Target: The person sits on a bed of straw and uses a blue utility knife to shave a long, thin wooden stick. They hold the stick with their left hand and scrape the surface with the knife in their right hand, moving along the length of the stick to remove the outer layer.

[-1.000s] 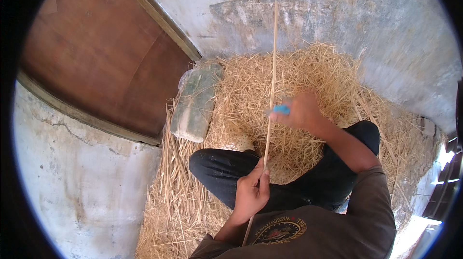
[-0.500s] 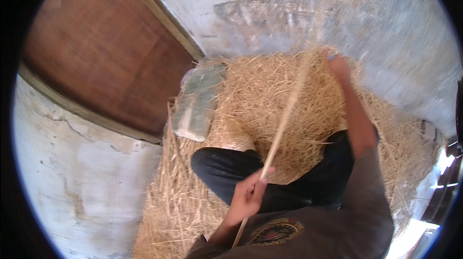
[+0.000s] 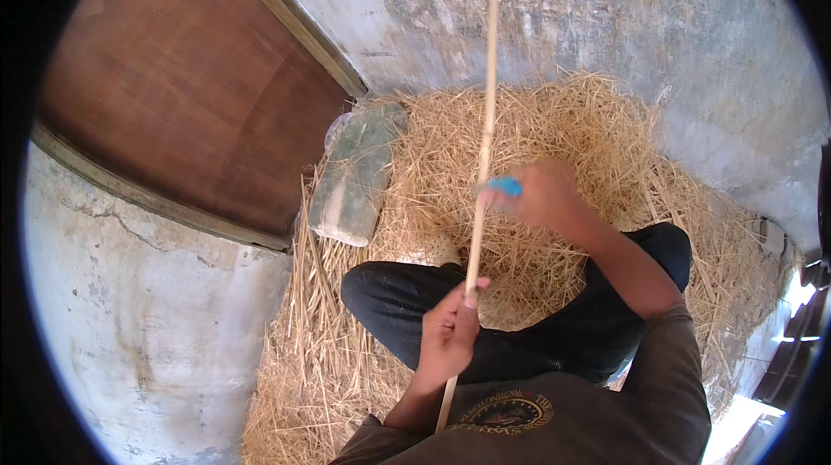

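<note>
A long, thin pale bamboo-like stick (image 3: 489,110) slants up from my lap, its far end standing out against the wall. Around its lower part, the fingers of my left hand (image 3: 446,339) are wrapped. My right hand (image 3: 547,196) is closed on a small bright blue tool (image 3: 505,186), smeared by motion, at the middle of the stick. Whether the tool touches the stick, and what kind it is, I cannot make out. The stick's lower end disappears against my dark shirt.
Thin pale shavings or straw (image 3: 441,136) cover the floor around my crossed legs. A greenish-grey slab (image 3: 355,175) lies to the left, beside a brown wooden panel (image 3: 190,101) in a frame. A stained plaster wall (image 3: 692,41) rises close in front.
My right hand has come back from the far end near the wall to the middle of the stick. The stick has swung left and stands steeper; my left hand still grips it.
</note>
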{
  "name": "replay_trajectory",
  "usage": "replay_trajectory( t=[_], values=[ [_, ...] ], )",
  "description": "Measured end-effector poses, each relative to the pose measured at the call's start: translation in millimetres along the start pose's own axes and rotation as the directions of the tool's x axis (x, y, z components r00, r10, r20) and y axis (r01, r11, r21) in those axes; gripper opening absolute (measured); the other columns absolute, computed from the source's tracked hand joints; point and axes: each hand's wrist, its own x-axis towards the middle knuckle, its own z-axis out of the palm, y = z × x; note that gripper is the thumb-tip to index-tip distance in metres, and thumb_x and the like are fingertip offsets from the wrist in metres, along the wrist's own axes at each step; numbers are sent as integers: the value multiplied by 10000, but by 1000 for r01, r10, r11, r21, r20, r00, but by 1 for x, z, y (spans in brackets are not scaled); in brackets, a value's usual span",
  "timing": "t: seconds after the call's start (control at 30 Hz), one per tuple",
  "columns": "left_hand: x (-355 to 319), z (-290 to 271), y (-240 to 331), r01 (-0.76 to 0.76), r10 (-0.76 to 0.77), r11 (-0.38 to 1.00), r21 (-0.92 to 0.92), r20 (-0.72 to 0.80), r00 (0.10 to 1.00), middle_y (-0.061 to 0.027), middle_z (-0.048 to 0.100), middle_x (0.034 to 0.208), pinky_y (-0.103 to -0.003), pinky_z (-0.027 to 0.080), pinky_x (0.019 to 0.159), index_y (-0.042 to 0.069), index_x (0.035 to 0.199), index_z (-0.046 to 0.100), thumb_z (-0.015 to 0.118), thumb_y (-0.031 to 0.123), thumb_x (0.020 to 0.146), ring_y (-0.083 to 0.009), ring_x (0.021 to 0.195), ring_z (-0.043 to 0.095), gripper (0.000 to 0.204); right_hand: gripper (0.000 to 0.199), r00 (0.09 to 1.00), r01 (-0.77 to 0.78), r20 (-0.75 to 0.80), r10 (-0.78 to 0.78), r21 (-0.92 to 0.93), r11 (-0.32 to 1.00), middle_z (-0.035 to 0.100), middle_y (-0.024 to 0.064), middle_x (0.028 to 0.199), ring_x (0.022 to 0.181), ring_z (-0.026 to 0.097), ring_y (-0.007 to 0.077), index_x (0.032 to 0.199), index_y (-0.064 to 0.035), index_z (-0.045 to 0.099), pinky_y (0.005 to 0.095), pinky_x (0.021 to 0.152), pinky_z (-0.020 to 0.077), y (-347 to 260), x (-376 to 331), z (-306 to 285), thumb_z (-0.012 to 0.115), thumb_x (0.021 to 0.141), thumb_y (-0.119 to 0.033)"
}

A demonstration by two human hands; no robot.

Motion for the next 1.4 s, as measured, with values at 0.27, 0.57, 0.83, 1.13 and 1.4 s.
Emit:
replay_trajectory(
  t=[0.27,0.57,0.83,1.13,1.4],
  values=[
    [-8,-2,6,36,-37,999,31,11,999,85,369,567,-181,217,440,-6,1188,539,427,165,997,15,494,304,280,681,994,110,-3,-111,-67,992,495,85,449,423,535,257,591,-75,634,388,428,416,-4,-7,8,523,756,-725],
    [-22,0,2,81,-90,995,65,152,984,95,353,583,-177,231,455,21,1184,546,435,150,993,15,510,313,256,621,916,-362,-251,311,-188,913,545,56,494,482,566,228,664,-73,635,396,514,453,128,43,20,492,838,-652],
    [-16,-22,-2,-78,78,985,-155,-6,997,102,356,588,-164,207,442,5,1256,505,438,130,988,23,492,285,303,727,894,-401,-188,406,62,914,483,48,498,452,442,203,570,-57,562,385,482,397,91,24,-5,369,873,-689],
    [-1,-4,8,-79,79,997,15,-32,996,87,391,677,-157,242,473,6,1364,412,415,100,992,21,540,298,384,682,963,264,69,-262,-8,965,487,74,428,401,534,261,514,-96,568,375,430,419,-23,-32,3,577,671,-760],
    [6,-5,5,-97,97,995,23,-11,995,93,373,665,-155,231,483,5,1368,406,412,105,993,19,548,294,388,715,943,306,-101,-317,-113,945,493,68,418,383,529,250,494,-92,556,377,392,397,-12,-20,15,566,643,-792]
  ],
)
